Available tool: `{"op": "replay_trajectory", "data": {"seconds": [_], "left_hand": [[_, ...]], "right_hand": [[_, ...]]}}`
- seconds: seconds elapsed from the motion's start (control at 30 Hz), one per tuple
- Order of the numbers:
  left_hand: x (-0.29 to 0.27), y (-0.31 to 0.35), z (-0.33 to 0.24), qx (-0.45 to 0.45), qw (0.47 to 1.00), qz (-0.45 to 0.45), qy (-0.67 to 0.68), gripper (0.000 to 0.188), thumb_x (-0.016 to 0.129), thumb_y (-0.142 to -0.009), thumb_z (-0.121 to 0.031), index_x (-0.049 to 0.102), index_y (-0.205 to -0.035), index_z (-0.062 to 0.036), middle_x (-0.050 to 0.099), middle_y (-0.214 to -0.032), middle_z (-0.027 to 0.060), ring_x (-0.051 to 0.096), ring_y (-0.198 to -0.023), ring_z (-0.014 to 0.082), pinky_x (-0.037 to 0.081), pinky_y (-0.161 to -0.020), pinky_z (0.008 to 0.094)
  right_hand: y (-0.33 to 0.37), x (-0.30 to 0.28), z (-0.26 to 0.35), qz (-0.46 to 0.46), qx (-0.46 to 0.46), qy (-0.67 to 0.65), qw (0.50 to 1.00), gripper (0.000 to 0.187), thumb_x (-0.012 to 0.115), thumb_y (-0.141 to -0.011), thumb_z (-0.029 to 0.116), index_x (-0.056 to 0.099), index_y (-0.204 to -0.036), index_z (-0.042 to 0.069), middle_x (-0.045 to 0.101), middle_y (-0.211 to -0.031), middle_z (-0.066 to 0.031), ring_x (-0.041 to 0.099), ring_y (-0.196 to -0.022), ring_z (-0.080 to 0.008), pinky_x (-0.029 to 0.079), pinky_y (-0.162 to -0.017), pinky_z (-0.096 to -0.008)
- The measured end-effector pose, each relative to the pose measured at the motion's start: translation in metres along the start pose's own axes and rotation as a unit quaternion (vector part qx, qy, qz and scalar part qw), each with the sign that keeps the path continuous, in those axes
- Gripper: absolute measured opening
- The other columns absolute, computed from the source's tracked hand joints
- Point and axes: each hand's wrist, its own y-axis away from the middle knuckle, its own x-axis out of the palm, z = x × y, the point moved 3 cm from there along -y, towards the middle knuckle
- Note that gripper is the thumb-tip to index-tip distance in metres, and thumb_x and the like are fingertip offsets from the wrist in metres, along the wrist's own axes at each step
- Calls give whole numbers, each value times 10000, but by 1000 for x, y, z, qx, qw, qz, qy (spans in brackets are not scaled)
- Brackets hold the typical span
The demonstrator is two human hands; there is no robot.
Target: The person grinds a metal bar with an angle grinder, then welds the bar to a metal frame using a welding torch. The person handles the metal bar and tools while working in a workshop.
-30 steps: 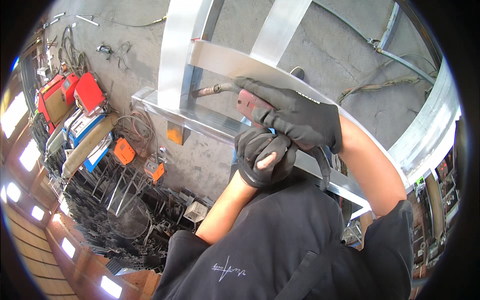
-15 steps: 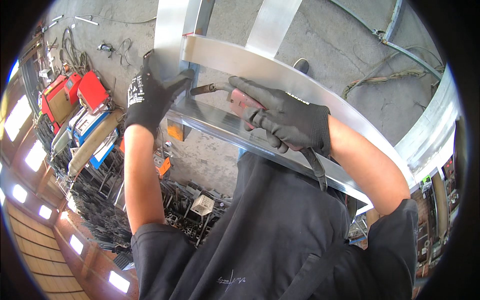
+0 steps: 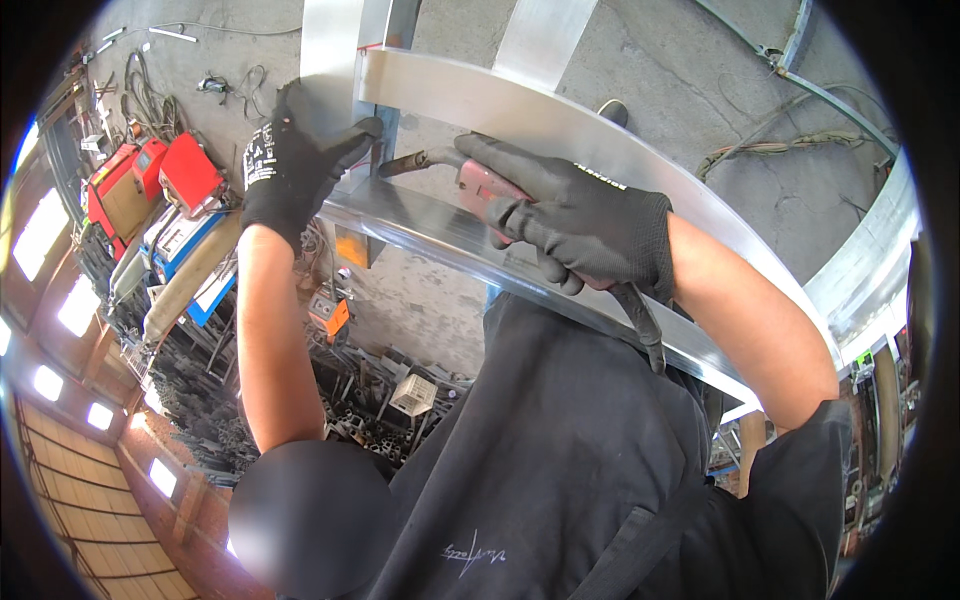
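My right hand (image 3: 580,215), in a black knitted glove, is wrapped around the red handle of a welding torch (image 3: 485,187). The torch's brownish nozzle points left, close to the corner where a curved metal plate (image 3: 450,92) meets a metal tube (image 3: 330,70). At that corner my left hand (image 3: 300,160), gloved alike, grips the tube's left edge. Its thumb lies across toward the joint, near the nozzle; its fingers are partly hidden along the tube's far side. A shiny lower rail (image 3: 440,240) runs beneath the torch, between my body and the curved plate.
Red machine cases (image 3: 190,172) and a blue-and-white unit (image 3: 180,240) stand at the left. Long dark bars are stacked below them. A cream crate (image 3: 412,395) sits among metal pieces. Cables (image 3: 775,150) lie on the concrete floor at upper right. A blurred patch covers my left sleeve.
The view has shifted slightly, so the frame sits a little higher and farther left. Both hands keep nearly the same place on the work, with the torch nozzle still by the corner.
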Motion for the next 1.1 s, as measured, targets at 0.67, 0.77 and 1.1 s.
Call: {"op": "replay_trajectory", "data": {"seconds": [0.67, 0.77, 1.1], "left_hand": [[40, 111, -157, 225, 901, -132, 347, 367, 792, -660, -277, 603, -923, -104, 604, -1076, 160, 612, -994, 394, 529, -702, 486], [56, 107, -161, 220, 915, -242, 234, 397, 772, -692, -420, 589, -944, -174, 592, -1109, 122, 600, -1013, 363, 523, -775, 503], [70, 114, -155, 279, 889, -304, 198, 474, 626, -791, -682, 571, -976, -248, 584, -1114, 111, 589, -961, 344, 497, -808, 558]], "right_hand": [[24, -8, 6, 11, 51, -66, 996, 561, 477, -1049, 174, 316, -1584, 123, 641, -976, -74, 562, -590, -74, 484, -515, -239], [35, -4, -3, -17, -40, 13, 999, 653, 480, -1005, 47, 259, -1608, 160, 610, -869, -37, 536, -580, -51, 445, -485, -221], [70, 41, -52, -180, -229, 136, 947, 675, 500, -986, 48, 195, -1584, -28, 449, -1519, -232, 507, -1364, -354, 376, -1145, -403]]}}
